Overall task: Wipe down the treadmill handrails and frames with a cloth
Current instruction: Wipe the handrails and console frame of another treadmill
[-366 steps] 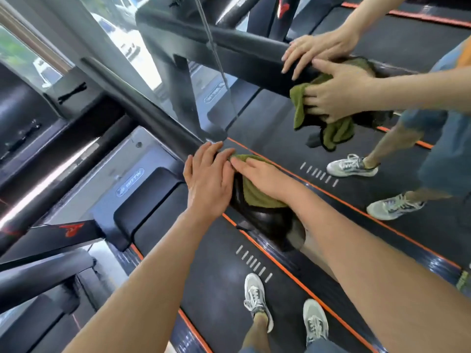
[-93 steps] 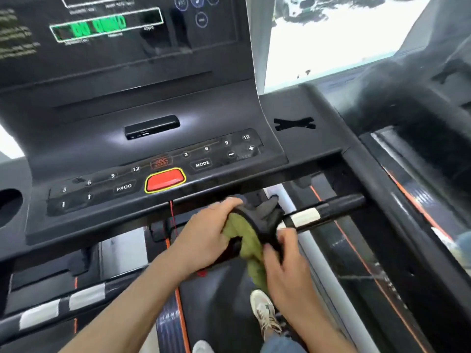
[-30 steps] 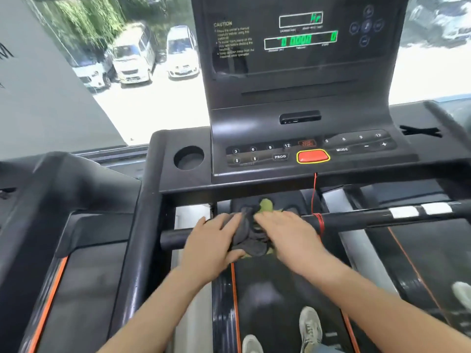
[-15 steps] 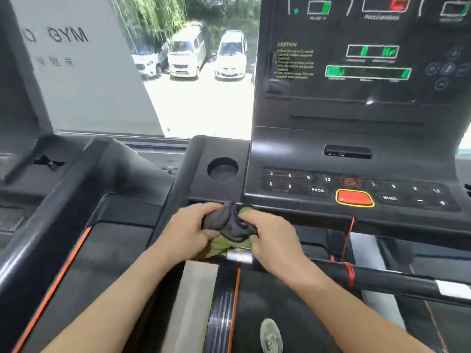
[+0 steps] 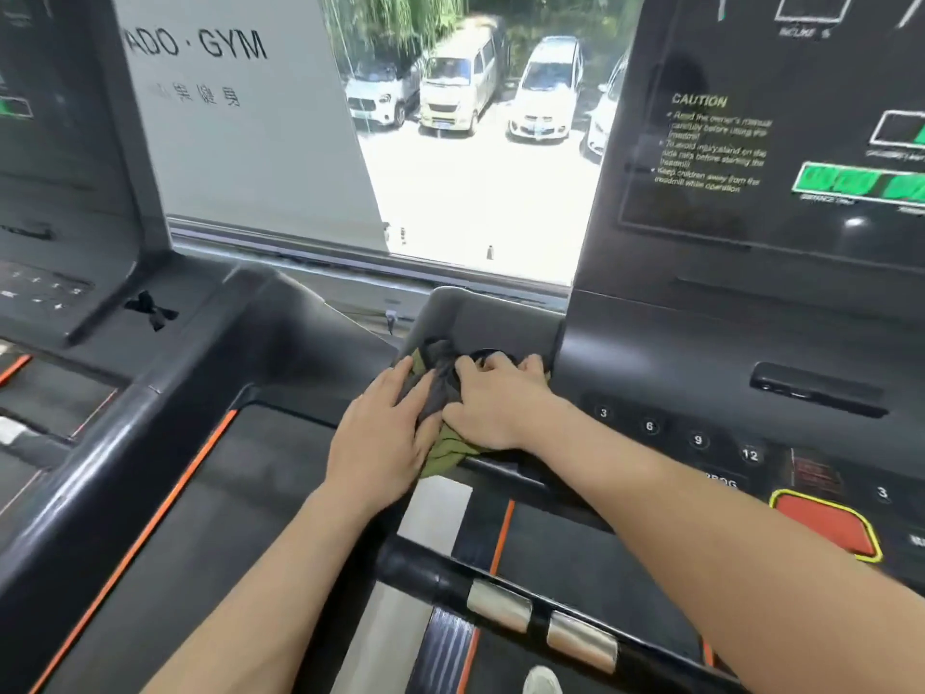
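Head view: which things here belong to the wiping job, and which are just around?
In the job: cloth, left hand pressing it, right hand gripping it, cup-holder tray under them, handrail bar.
Just around: red stop button, display screen, neighbouring treadmill, parked cars outside.

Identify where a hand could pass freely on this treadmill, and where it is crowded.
Free: the black ledge left of the left hand; the handlebar under the forearms. Crowded: the cup holder, where that hand and the right hand work the cloth.
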Available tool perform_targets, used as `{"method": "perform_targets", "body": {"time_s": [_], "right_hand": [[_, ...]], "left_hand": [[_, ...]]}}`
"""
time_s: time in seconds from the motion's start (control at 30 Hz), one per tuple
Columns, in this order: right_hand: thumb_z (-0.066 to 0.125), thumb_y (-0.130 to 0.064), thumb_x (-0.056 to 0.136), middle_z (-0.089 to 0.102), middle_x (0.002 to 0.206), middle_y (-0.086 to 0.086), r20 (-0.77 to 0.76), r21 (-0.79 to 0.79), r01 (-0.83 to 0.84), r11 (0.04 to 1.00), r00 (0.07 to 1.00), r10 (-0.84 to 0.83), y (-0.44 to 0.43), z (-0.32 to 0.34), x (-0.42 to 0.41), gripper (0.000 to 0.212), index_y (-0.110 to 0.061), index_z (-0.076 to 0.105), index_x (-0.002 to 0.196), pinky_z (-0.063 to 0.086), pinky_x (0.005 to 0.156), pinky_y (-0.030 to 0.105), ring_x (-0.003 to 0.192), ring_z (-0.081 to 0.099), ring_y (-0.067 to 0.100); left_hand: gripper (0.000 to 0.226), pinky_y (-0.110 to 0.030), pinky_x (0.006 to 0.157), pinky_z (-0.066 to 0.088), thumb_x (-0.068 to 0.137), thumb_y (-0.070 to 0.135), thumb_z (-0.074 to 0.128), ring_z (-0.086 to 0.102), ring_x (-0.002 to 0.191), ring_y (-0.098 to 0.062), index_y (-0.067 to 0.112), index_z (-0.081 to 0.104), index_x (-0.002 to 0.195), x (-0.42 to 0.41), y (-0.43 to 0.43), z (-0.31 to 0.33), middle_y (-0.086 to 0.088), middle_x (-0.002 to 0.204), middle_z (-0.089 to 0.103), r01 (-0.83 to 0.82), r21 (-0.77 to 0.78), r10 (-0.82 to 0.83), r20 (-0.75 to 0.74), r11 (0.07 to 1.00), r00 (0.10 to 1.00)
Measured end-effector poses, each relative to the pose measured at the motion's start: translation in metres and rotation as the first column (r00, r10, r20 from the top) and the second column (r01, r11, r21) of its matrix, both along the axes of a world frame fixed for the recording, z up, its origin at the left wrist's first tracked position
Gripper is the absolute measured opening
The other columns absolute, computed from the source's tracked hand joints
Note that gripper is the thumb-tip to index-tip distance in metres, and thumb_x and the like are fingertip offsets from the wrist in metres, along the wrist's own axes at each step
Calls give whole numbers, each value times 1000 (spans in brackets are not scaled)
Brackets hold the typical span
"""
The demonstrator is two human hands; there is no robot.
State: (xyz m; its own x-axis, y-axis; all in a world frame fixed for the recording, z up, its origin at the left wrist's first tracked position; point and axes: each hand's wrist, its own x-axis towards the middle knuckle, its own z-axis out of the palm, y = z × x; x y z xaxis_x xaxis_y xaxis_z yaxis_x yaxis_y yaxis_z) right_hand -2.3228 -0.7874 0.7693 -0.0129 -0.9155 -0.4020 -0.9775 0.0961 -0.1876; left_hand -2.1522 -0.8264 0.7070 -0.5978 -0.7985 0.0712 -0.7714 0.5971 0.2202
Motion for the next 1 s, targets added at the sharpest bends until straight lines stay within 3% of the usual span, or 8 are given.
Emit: {"method": "perform_targets", "body": {"time_s": [0.17,0.27,0.4,0.53,0.63,0.8,0.9,1.0], "right_hand": [[35,-31,97,52,112,4,-316,-116,-152,982,942,108,4,5,-8,31,-21,59,113,23,88,51,114,37,33],[39,-32,96,62,104,5,-169,-228,-16,974,985,-23,11,17,-13,22,-18,55,100,29,87,46,108,48,28],[42,-28,96,65,111,8,-112,-467,137,874,971,-212,14,19,-30,28,-14,52,118,31,78,39,112,44,30],[50,-37,93,33,149,20,-180,-324,135,936,963,-201,13,-6,-25,74,-6,15,150,32,98,42,131,30,35],[50,-39,93,24,151,25,-186,-285,162,945,957,-220,3,-13,-18,81,-5,5,151,25,106,43,134,25,37],[56,-28,91,44,132,30,-172,-246,244,938,942,-290,-8,1,-17,74,3,16,146,37,76,40,115,40,38],[58,-21,88,54,122,23,-195,-264,168,950,955,-224,14,-3,-8,67,-2,22,142,33,62,35,114,41,35],[53,-15,88,49,131,20,-190,-348,141,927,958,-217,20,-15,-8,57,-9,29,140,35,64,35,116,41,35]], "left_hand": [[54,-48,105,40,99,47,36,36,138,-31,26,39,148,-39,-30,6,-12,156,31,-34,-3,34,-12,999,999],[46,-48,112,30,100,34,45,28,143,-27,36,41,145,-69,-54,7,-6,158,30,85,27,-85,0,996,996],[47,-43,107,37,92,31,43,44,132,-26,34,52,138,-99,-65,14,-3,148,46,240,33,-229,-193,970,954],[42,-44,92,43,95,39,45,53,119,-25,44,46,137,-124,-101,17,7,135,53,210,-62,-211,3,976,978],[32,-39,80,46,95,55,41,62,97,-20,35,63,107,-135,-121,17,12,111,64,228,10,-228,9,974,974],[49,-39,83,49,77,74,37,62,95,-15,36,66,90,-153,-120,29,17,100,68,289,204,-299,20,935,954],[32,-34,100,43,81,47,62,58,117,-12,31,75,105,-132,-108,26,12,125,65,428,262,-382,-210,865,900],[28,-33,103,41,85,15,66,56,122,-17,22,74,111,-102,-109,19,4,128,65,390,112,-351,-267,914,898]]}}
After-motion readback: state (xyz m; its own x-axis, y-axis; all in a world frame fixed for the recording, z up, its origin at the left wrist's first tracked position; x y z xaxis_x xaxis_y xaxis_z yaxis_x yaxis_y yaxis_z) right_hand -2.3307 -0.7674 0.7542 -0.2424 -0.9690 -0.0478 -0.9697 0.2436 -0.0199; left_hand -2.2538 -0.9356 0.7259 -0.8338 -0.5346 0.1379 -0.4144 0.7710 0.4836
